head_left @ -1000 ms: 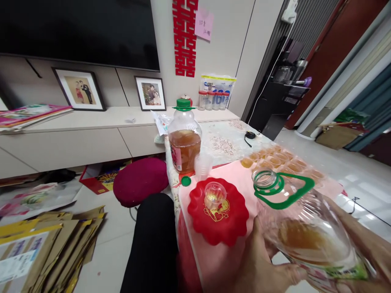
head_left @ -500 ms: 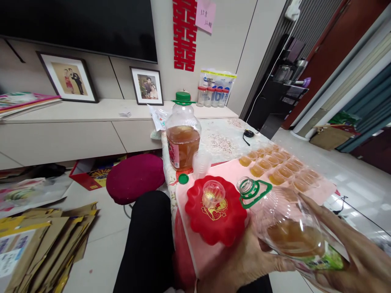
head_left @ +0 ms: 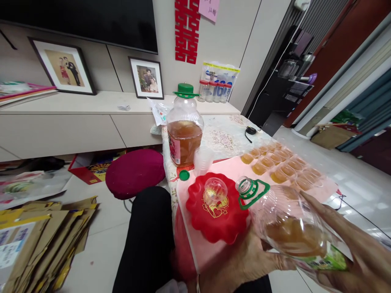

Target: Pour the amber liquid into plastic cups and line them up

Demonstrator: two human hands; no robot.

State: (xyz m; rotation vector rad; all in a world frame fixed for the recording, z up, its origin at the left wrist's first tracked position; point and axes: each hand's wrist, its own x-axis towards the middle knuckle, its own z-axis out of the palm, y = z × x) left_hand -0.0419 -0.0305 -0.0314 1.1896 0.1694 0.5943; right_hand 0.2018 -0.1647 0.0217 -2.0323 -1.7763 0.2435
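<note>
A clear plastic bottle (head_left: pixel 293 228) with a green handle ring and amber liquid inside is tilted, its uncapped mouth pointing left over the right rim of a red scalloped plate (head_left: pixel 195 211). My right hand (head_left: pixel 339 232) is wrapped around the bottle's right side, toward its base. My left hand (head_left: pixel 244 260) grips the bottle from below and in front, thumb along its side. On the plate stands a small clear plastic cup (head_left: pixel 215 190); I see no amber liquid in it. A stack of clear cups (head_left: pixel 203 160) and a green cap (head_left: pixel 184 175) are behind the plate.
Several cups of amber liquid (head_left: pixel 279 173) stand in rows on the pink mat (head_left: pixel 226 162). A large green-capped jug (head_left: pixel 185 142) of amber liquid is at the table's left edge. A tape measure (head_left: pixel 250 130) lies farther back. A maroon stool (head_left: pixel 134 173) stands left.
The camera view has shifted slightly, so the background sits a little higher. The bottle's mouth is marginally nearer the cup; both hands keep the same hold.
</note>
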